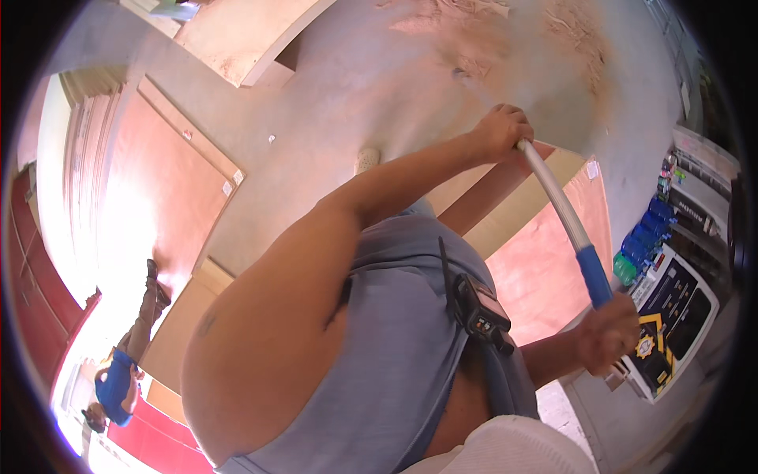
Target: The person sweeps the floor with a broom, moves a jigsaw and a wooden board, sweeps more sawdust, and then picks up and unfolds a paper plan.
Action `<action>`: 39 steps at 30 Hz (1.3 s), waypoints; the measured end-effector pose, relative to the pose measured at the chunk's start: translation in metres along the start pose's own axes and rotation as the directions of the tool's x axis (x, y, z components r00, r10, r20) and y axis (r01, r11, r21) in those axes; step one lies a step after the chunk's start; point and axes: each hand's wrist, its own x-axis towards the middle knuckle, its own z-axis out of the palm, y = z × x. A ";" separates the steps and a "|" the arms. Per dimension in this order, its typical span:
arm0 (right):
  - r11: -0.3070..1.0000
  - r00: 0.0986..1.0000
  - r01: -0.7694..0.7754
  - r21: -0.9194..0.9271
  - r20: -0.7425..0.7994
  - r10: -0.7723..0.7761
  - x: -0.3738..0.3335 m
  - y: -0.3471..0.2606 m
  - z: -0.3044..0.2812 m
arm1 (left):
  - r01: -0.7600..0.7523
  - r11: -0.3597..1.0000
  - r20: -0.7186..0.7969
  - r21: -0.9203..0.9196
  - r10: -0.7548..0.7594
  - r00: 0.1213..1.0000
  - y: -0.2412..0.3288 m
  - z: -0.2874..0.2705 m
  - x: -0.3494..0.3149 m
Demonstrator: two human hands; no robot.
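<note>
My left hand (503, 132) is stretched out ahead, its fingers wrapped round the middle of a long pale pole (559, 193). The pole bows through the fisheye view and has a blue grip (594, 275) at its near end. Slightly blurred, my right hand (608, 336) is closed round the end of that grip at the right. Beyond my left hand the pole's far end runs toward brown sawdust (474, 51) on the floor. What is fixed to that end is too blurred to make out.
More sawdust (576, 35) lies farther right. Large wooden boards (170, 174) lean and lie at the left, with another pinkish board (553, 253) beside me. A person in a blue shirt (118, 387) is at the far left. Blue bottles (651, 229) and a white panel (675, 316) line the right.
</note>
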 end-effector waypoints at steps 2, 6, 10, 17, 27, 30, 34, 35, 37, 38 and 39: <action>0.973 0.999 0.044 0.225 -0.016 -0.042 -0.001 -0.009 -0.023 | -0.030 0.999 0.009 -0.014 0.031 0.999 0.023 -0.015 -0.022; 0.876 0.977 -0.131 0.463 -0.087 0.192 -0.004 0.035 -0.024 | 0.065 0.998 0.059 0.028 -0.066 0.996 0.024 -0.068 -0.086; 0.648 0.918 -0.346 0.678 0.102 0.384 0.004 0.125 0.008 | 0.355 0.908 0.065 0.224 -0.378 0.924 -0.003 -0.102 -0.133; 0.679 0.810 -0.558 0.477 0.136 0.570 0.030 0.209 -0.028 | 0.484 0.761 0.180 0.432 -0.599 0.780 -0.084 -0.017 -0.101; 0.860 0.854 -0.509 -0.051 -0.154 0.496 0.064 0.236 -0.192 | 0.267 0.883 0.303 0.386 -0.395 0.867 -0.142 0.225 0.204; 0.856 0.873 -0.485 -0.178 -0.161 0.461 0.070 0.259 -0.213 | 0.187 0.910 0.288 0.371 -0.304 0.908 -0.156 0.263 0.270; 0.820 0.802 -0.564 -0.098 -0.301 0.516 0.080 0.274 -0.239 | 0.117 0.899 0.426 0.422 -0.310 0.850 -0.159 0.288 0.316; 0.849 0.844 -0.513 -0.127 -0.255 0.472 0.083 0.275 -0.243 | 0.105 0.904 0.423 0.415 -0.293 0.857 -0.159 0.291 0.324; 0.866 0.870 -0.480 -0.139 -0.198 0.451 0.089 0.276 -0.245 | 0.086 0.908 0.418 0.411 -0.271 0.867 -0.159 0.295 0.336; 0.867 0.878 -0.470 -0.164 -0.183 0.442 0.093 0.277 -0.244 | 0.078 0.913 0.389 0.400 -0.246 0.887 -0.159 0.295 0.341; 0.859 0.874 -0.480 -0.178 -0.175 0.452 0.095 0.278 -0.242 | 0.076 0.916 0.372 0.393 -0.234 0.898 -0.159 0.296 0.347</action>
